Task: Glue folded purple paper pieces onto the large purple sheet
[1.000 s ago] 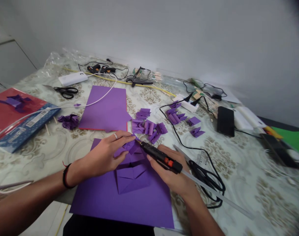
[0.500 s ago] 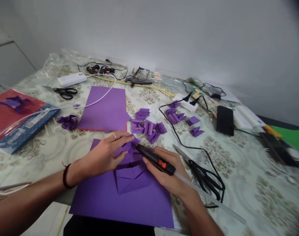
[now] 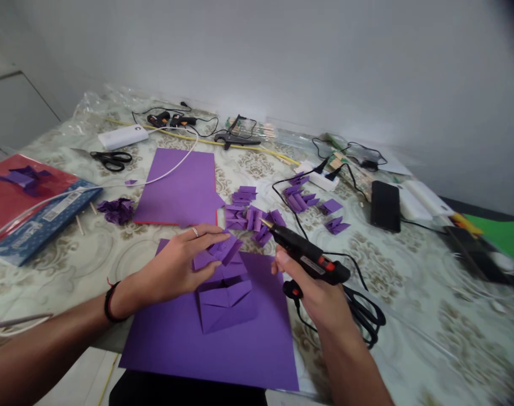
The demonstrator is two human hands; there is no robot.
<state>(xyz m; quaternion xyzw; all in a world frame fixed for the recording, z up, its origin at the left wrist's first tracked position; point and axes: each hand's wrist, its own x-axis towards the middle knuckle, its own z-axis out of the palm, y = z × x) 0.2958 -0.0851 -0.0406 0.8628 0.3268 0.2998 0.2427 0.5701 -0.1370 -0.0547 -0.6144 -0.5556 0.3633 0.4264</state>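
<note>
A black glue gun (image 3: 310, 254) with a clear glue stick in its back is gripped in my right hand (image 3: 324, 299), its tip pointing up and left, clear of the paper. My left hand (image 3: 176, 265) has its fingers around the left side of a small folded purple piece (image 3: 227, 248). That piece sits at the top of a larger folded purple paper form (image 3: 227, 304), which rests on a flat purple sheet (image 3: 206, 355) in front of me. Several small folded purple pieces (image 3: 257, 217) lie just beyond.
Black-handled scissors (image 3: 364, 316) lie beside my right hand, near the gun's cord. Behind are a purple sheet (image 3: 176, 186), crumpled purple paper (image 3: 116, 211), more scissors (image 3: 113, 160) and a power strip (image 3: 320, 177). A phone (image 3: 385, 206) lies at the right.
My right hand has moved right with the glue gun, taking its tip off the small folded piece and tilting the gun more upright. My left hand stays almost in place.
</note>
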